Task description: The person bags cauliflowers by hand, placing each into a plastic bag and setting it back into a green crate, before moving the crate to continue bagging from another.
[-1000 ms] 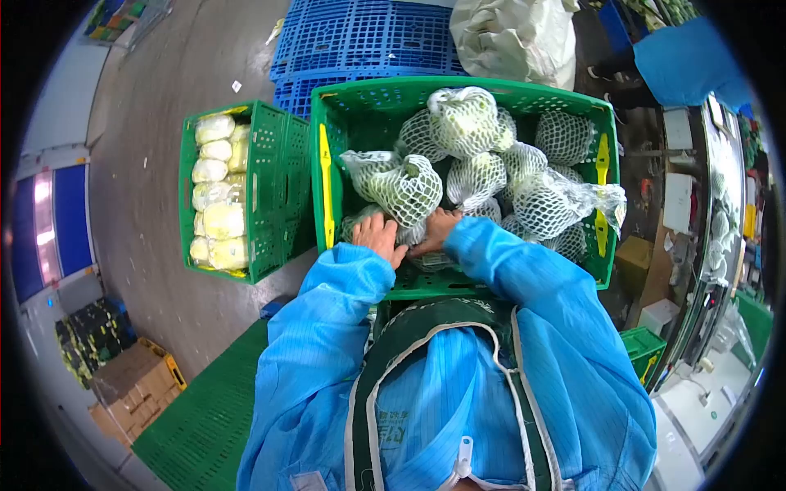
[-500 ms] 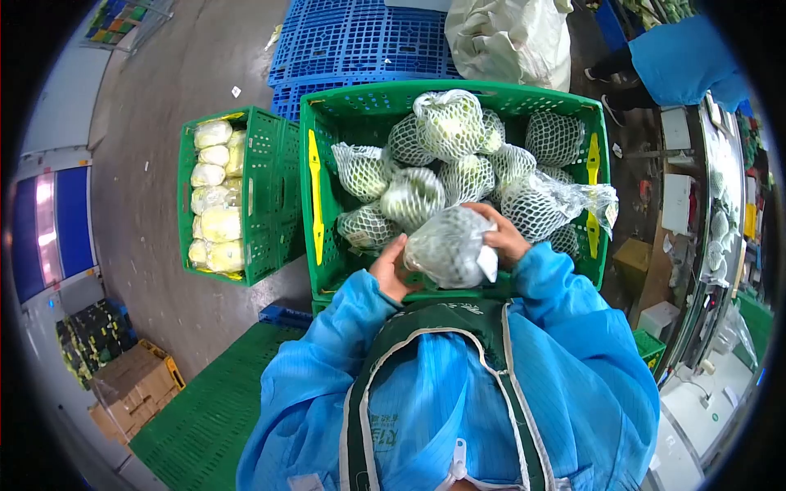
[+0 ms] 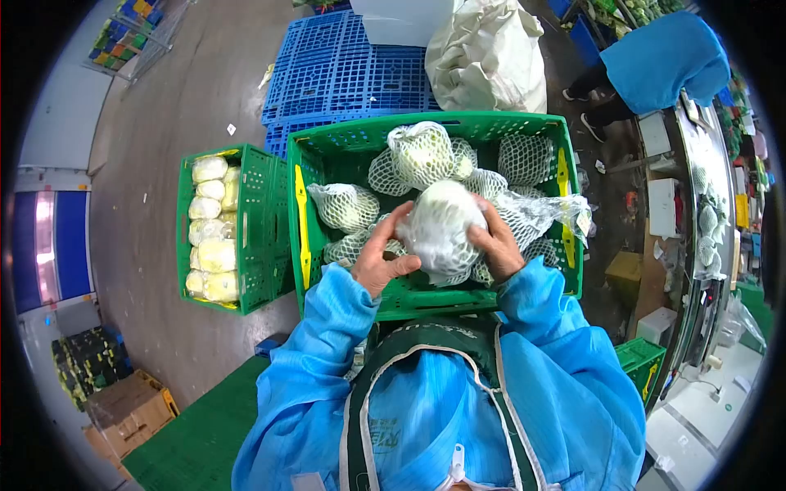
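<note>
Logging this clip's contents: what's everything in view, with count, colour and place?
Held netted vegetable: 1, pale green, between hands
Other netted vegetables: several, pale green, large crate
Large crate: 1, green, before wearer
Left crate: at least 1, green, left
Wrapped vegetables: several, pale yellow, left crate
Pallets: several, blue, beyond large crate
Sack: 1, off-white, beside pallets
Cardboard: uncounted, brown, lower left
Other person: 1, blue-clad, upper right
Small background items: uncountable, mixed, edges
Apron: 1, dark green, chest
Sleeves: 2, blue, forearms
Left hand: 1, bare, vegetable's left
Right hand: 1, bare, vegetable's right
</note>
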The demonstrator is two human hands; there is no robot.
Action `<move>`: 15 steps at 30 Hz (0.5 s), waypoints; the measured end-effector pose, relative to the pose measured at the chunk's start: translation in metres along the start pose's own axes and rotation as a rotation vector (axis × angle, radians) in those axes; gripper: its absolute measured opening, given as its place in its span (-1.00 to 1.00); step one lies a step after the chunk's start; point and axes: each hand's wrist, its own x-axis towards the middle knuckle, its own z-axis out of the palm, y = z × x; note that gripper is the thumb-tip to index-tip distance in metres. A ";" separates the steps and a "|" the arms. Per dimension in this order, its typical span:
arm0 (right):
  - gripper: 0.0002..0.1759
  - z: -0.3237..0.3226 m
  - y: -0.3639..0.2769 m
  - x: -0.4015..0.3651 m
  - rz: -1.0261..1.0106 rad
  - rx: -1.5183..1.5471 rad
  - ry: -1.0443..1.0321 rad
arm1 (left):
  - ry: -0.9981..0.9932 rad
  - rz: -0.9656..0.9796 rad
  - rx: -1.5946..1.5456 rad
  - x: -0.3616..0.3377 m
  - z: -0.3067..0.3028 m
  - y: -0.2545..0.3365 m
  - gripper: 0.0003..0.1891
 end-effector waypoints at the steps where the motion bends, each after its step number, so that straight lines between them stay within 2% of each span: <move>1: -0.29 0.007 0.010 -0.005 0.044 0.278 0.072 | 0.021 0.016 -0.189 -0.002 0.007 -0.003 -0.04; 3: -0.33 0.012 0.029 -0.010 0.090 0.195 0.068 | 0.069 0.054 -0.565 -0.004 0.023 -0.015 -0.05; 4: -0.31 0.001 0.022 -0.012 0.119 -0.114 -0.027 | 0.114 -0.017 -0.682 -0.007 0.021 -0.018 -0.08; 7: -0.32 -0.012 -0.005 -0.010 -0.115 -0.472 0.017 | 0.051 -0.061 -0.680 -0.010 0.011 -0.032 -0.10; 8: -0.50 -0.006 -0.016 -0.010 -0.111 -0.445 0.018 | 0.041 -0.077 -0.624 -0.014 0.013 -0.029 -0.10; 11: -0.73 -0.007 -0.029 -0.003 -0.361 -0.839 -0.057 | -0.006 -0.073 -0.748 -0.012 0.018 -0.025 -0.13; 12: -0.85 -0.002 -0.024 -0.001 -0.471 -0.693 0.052 | -0.013 -0.079 -0.702 -0.011 0.018 -0.022 -0.11; 13: -0.85 -0.011 -0.019 -0.001 -0.292 -0.472 0.108 | -0.037 -0.085 -0.742 -0.011 0.019 -0.021 -0.10; 15: -0.78 -0.016 -0.019 -0.001 -0.377 -0.520 0.184 | -0.086 -0.108 -0.822 -0.014 0.021 -0.023 -0.07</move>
